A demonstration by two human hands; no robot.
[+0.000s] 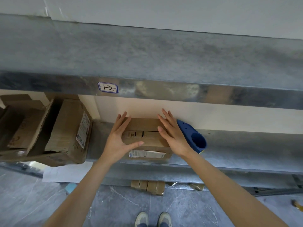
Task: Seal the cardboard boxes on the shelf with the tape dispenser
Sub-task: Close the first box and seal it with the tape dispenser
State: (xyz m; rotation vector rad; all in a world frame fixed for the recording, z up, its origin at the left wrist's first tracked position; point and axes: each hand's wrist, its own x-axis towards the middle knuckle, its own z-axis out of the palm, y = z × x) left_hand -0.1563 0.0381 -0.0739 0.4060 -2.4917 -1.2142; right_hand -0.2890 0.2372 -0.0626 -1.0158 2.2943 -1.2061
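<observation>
A grey galvanised metal shelf carries a large battered cardboard carton at its left and, well apart from it, a small brown cardboard box near the front edge. The left hand and right hand lie flat on the two ends of this small box's top, fingers straight and spread, gripping nothing, the left thumb stretched along the front edge. A blue plastic tape dispenser lies on the shelf just beside the right hand, unheld.
</observation>
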